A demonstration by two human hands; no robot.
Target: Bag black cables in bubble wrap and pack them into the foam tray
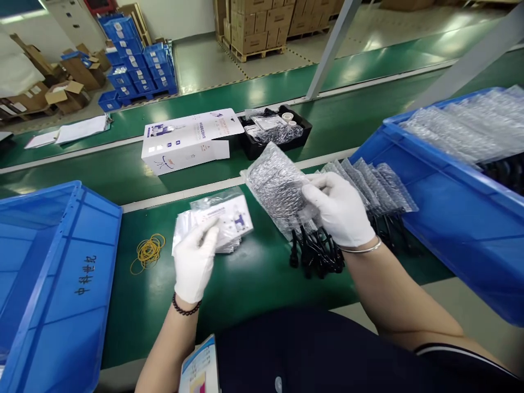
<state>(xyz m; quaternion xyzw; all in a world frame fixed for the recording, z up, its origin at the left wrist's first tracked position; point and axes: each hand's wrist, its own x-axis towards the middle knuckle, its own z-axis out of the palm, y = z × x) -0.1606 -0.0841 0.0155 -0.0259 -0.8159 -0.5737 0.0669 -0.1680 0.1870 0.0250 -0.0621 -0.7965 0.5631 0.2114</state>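
My left hand (195, 261), white-gloved, pinches the near edge of a printed booklet in a clear bag (231, 218), over a pile of similar bagged papers (182, 225). In my right hand (339, 208), also gloved, is a bubble-wrap pouch (276, 185), tilted up at its far end. Black cables (317, 254) with plugs hang out below the pouch. More bubble-wrapped pouches (379, 185) lie in a row just right of that hand, with black cables at their near ends. Yellow rubber bands (149, 251) lie loose left of the papers.
Blue bins stand at left (92, 262) and right (450, 202), the right one filled with bubble-wrapped pouches. On the belt beyond are a white printed box (188, 139) and a black tray (303, 136) of wrapped parts. A grey post (331, 49) rises behind.
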